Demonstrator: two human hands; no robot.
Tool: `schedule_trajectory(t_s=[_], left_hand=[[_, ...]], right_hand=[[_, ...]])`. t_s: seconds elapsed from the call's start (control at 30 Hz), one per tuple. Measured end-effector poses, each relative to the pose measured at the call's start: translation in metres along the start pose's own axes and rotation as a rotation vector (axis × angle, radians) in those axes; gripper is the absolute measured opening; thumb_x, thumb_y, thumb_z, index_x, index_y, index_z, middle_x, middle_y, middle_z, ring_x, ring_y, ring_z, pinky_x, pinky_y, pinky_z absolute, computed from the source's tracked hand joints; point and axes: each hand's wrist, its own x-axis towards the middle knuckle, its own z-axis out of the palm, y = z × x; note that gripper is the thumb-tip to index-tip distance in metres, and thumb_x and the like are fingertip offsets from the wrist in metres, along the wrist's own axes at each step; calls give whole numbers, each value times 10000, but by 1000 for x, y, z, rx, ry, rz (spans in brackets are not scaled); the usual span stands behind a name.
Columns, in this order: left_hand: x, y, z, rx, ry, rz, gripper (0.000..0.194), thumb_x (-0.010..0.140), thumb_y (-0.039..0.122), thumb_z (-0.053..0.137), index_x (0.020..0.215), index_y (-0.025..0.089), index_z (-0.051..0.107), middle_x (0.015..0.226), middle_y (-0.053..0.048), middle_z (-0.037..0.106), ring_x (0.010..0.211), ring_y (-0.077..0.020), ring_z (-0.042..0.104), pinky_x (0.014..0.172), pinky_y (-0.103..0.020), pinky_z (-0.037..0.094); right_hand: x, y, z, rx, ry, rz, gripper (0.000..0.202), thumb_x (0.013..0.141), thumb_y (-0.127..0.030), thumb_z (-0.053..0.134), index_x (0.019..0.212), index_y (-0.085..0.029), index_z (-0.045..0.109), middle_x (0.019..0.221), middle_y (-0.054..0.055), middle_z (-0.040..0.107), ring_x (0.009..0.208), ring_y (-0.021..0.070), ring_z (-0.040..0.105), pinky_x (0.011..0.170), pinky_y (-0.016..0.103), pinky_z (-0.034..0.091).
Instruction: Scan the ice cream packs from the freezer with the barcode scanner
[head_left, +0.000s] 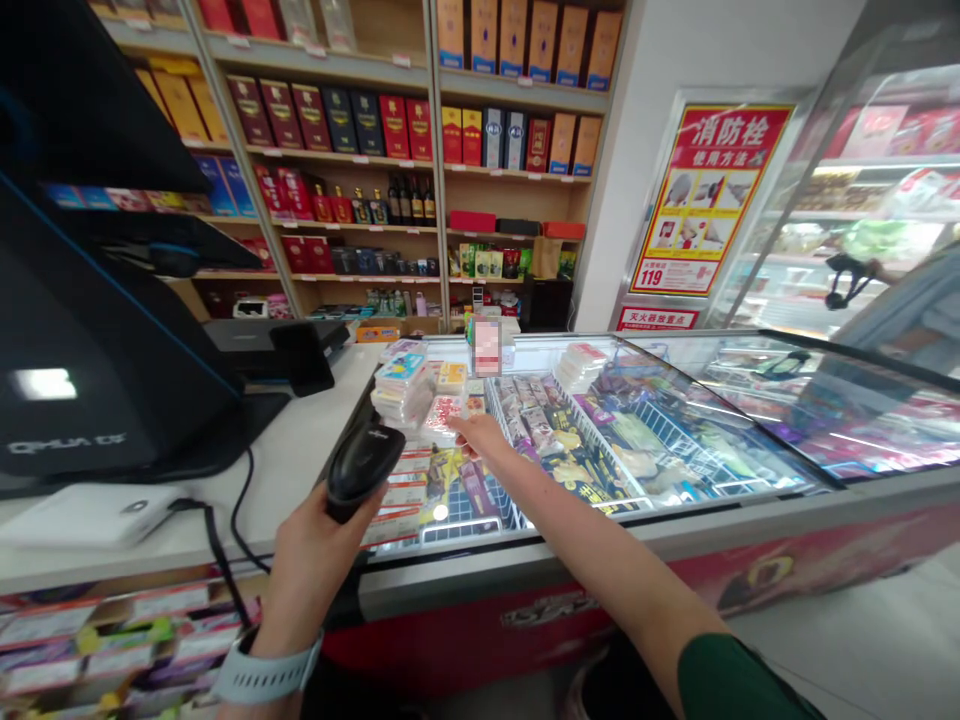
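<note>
The left hand (311, 555) wraps a barcode scanner (363, 462) over the freezer's (480, 566) left edge; beyond, the right hand (481, 437) meets a red-patterned pack (442, 411), whether pinching I cannot tell.

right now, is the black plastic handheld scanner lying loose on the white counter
No, the left hand is gripping the black plastic handheld scanner.
</note>
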Motion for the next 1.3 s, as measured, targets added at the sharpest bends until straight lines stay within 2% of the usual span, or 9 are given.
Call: schedule_trajectory(t_s=[0.2, 0.33, 0.53, 0.67, 0.8, 0.87, 1.0, 1.17, 1.3], left_hand=[[-1, 11, 2, 5, -13, 36, 475, 678, 610, 626, 880, 188, 712, 774, -91, 735, 797, -302, 686, 643, -309, 475], [2, 17, 6, 19, -35, 76, 473, 689, 612, 629, 887, 188, 701, 733, -71, 720, 755, -279, 676, 609, -292, 454], [11, 36, 14, 35, -87, 243, 443, 709, 580, 646, 936, 201, 684, 749, -48, 722, 795, -265, 684, 619, -268, 445], [22, 62, 21, 105, -47, 375, 423, 734, 534, 632, 1002, 209, 672, 742, -45, 713, 746, -260, 680, 589, -267, 418], [37, 92, 37, 121, 3, 474, 438, 738, 503, 629, 1059, 208, 670, 763, -49, 716, 731, -255, 672, 599, -271, 418], [42, 106, 50, 72, -12, 518, 450, 738, 502, 635, 1071, 202, 671, 799, -48, 723, 770, -251, 676, 627, -269, 433], [48, 123, 81, 0, -134, 627, 394, 759, 488, 627, 1000, 180, 680, 854, -51, 730, 807, -235, 671, 669, -267, 454], [48, 120, 113, 31, -313, 709, 363, 772, 409, 623, 1044, 174, 671, 886, -54, 737, 816, -222, 672, 684, -265, 456], [47, 112, 124, 37, -411, 717, 391, 768, 397, 624, 1090, 179, 654, 933, -55, 738, 857, -227, 673, 709, -271, 460]], right_hand=[[-3, 0, -10, 127, -5, 21, 290, 839, -402, 645, 678, -173, 568, 582, -1, 627, 389, 77, 511, 368, 185, 397], [-9, 5, -34, 187, 6, -51, 300, 858, -418, 621, 683, -180, 571, 556, -24, 607, 405, 77, 520, 380, 177, 407], [-6, 15, -103, 207, 166, -179, 242, 819, -397, 661, 729, -179, 605, 554, -26, 609, 446, 101, 553, 418, 198, 460], [3, 25, -153, 174, 310, -243, 300, 787, -469, 664, 752, -174, 628, 557, -18, 608, 472, 120, 572, 457, 225, 499], [10, 36, -186, 121, 436, -290, 363, 800, -518, 614, 834, -159, 648, 600, -7, 620, 533, 143, 611, 522, 248, 537], [12, 43, -194, 92, 485, -315, 374, 824, -513, 583, 915, -158, 658, 636, -2, 634, 568, 148, 628, 551, 250, 545], [14, 55, -201, 14, 551, -366, 341, 873, -449, 538, 1014, -171, 675, 695, 1, 658, 590, 144, 635, 578, 246, 535], [15, 60, -206, -95, 614, -434, 260, 896, -320, 546, 1066, -188, 692, 820, 25, 703, 705, 156, 665, 720, 261, 524], [16, 58, -206, -180, 638, -469, 253, 893, -277, 565, 1097, -204, 695, 931, 40, 720, 828, 172, 672, 812, 269, 503]])
